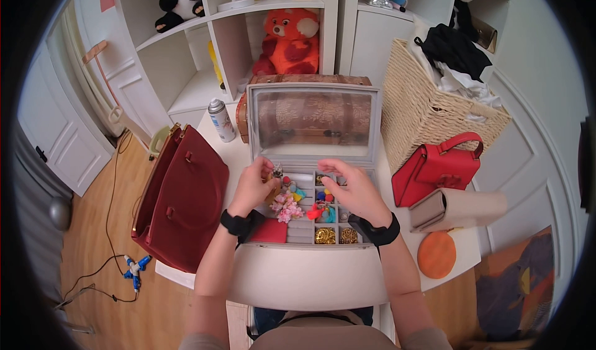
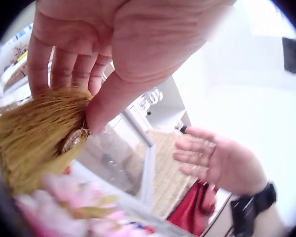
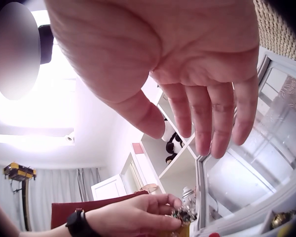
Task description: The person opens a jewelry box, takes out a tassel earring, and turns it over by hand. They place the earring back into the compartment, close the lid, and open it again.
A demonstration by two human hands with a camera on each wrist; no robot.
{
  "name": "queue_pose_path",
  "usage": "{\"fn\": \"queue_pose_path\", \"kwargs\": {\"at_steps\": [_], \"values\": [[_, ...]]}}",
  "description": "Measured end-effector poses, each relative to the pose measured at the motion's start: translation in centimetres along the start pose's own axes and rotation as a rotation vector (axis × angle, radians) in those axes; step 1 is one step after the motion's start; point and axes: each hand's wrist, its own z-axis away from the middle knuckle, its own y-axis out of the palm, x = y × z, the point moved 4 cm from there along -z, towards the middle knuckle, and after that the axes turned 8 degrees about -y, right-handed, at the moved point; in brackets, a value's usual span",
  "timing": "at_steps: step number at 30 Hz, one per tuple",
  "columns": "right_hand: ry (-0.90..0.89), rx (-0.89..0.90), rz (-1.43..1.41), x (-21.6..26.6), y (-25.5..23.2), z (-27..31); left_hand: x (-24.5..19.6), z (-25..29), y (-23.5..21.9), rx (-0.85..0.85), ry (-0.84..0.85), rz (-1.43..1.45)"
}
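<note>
My left hand (image 1: pixel 249 185) pinches a golden fringed tassel ornament (image 2: pixel 37 133) with a sparkly round piece at its top. It is held over the left part of a grey jewelry box (image 1: pixel 301 245), whose clear-paned lid (image 1: pixel 315 88) stands raised. Right below the tassel lie pink flower ornaments (image 1: pixel 287 207), with a red flat piece (image 1: pixel 270 231) nearer the front. Above the right-hand compartments hovers my right hand (image 1: pixel 359 195), fingers loosely extended and nothing in them. Those compartments hold a gold chain heap (image 1: pixel 325 236), a red ornament (image 1: pixel 315 212) and other colourful trinkets.
A dark red handbag (image 1: pixel 189 195) stands at the left, a spray can (image 1: pixel 221 120) behind it. To the right are a red bag (image 1: pixel 434 173), a beige bag (image 1: pixel 456 208), an orange disc (image 1: pixel 436 254) and a woven basket (image 1: pixel 422 102). A brown chest (image 1: pixel 310 79) sits behind the lid.
</note>
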Motion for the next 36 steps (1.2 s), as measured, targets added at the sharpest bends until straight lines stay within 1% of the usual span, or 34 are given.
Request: {"fn": "queue_pose_path", "kwargs": {"at_steps": [1,2,4,5,6,8,9,10,12,15,17,18,19,20,21,22,23,24,25,26,27,29,30,31,32,33,36], "values": [[0.006,0.002,-0.044,0.0,0.1,0.0,-0.2,0.2,-0.2,0.051,-0.025,0.094],[0.011,0.005,-0.088,0.1,0.2,0.1,-1.1,0.6,-0.3,0.055,-0.025,0.094],[0.046,0.018,-0.139,0.6,0.4,-0.1,-3.9,2.1,0.0,0.255,0.034,0.636],[0.076,0.032,-0.189,0.8,0.6,-0.2,-4.9,2.6,0.1,0.329,0.035,0.677],[0.077,0.034,-0.190,1.2,0.7,-0.2,-5.6,2.9,0.4,0.328,0.033,0.677],[0.145,0.027,-0.280,1.6,0.7,-0.1,-7.2,3.4,1.3,0.373,0.139,0.766],[0.147,0.025,-0.278,1.6,0.6,-0.1,-7.2,3.3,1.7,0.338,0.174,0.725],[0.116,0.022,-0.305,1.7,0.5,0.0,-7.5,3.4,2.1,0.343,0.175,0.728],[0.086,0.015,-0.328,1.6,0.3,0.0,-7.7,3.3,2.6,0.296,0.132,0.650],[0.050,-0.034,-0.310,1.3,0.0,0.0,-7.8,3.2,3.5,0.307,0.104,0.698],[0.012,-0.092,-0.316,1.4,-0.4,-0.1,-7.4,2.9,4.0,0.287,0.131,0.681],[0.013,-0.092,-0.315,1.4,-0.5,-0.1,-7.3,2.7,4.1,0.262,0.158,0.664],[0.057,-0.099,-0.349,1.2,-0.8,-0.1,-7.2,2.6,4.2,0.261,0.157,0.665],[0.102,-0.106,-0.383,1.0,-1.0,0.0,-7.3,2.5,4.3,0.295,0.191,0.674],[0.102,-0.106,-0.383,1.0,-1.2,-0.1,-7.5,2.5,4.5,0.329,0.226,0.683],[0.035,-0.082,-0.262,1.2,-1.5,-0.2,-7.5,2.5,4.4,0.329,0.225,0.684],[-0.033,-0.057,-0.141,1.4,-1.6,-0.3,-7.4,2.7,4.6,0.387,0.169,0.686],[-0.032,-0.056,-0.142,1.3,-1.5,-0.3,-7.3,2.7,4.6,0.445,0.113,0.688],[0.030,-0.067,-0.279,0.9,-1.3,-0.2,-7.3,2.6,4.4,0.443,0.112,0.689],[0.095,-0.077,-0.415,0.5,-1.1,-0.2,-7.0,2.7,4.5,0.535,0.033,0.628],[0.098,-0.073,-0.416,0.3,-1.0,-0.2,-6.7,2.8,4.7,0.626,-0.047,0.566],[0.140,-0.145,-0.556,-0.2,-1.0,-0.4,-7.2,3.0,4.3,0.611,-0.023,0.574],[0.142,-0.142,-0.558,-0.3,-1.2,-0.4,-7.5,3.1,4.1,0.598,0.006,0.579],[0.149,-0.100,-0.615,-0.4,-1.2,-0.4,-7.6,3.1,3.8,0.597,0.002,0.580],[0.158,-0.060,-0.674,-0.4,-1.1,-0.4,-7.5,3.2,3.8,0.659,-0.052,0.562],[0.164,-0.059,-0.677,-0.3,-1.1,-0.3,-7.4,3.3,3.8,0.722,-0.107,0.543],[0.176,-0.051,-0.663,-0.2,-1.0,-0.3,-8.2,3.5,3.7,0.769,-0.115,0.550]]}}
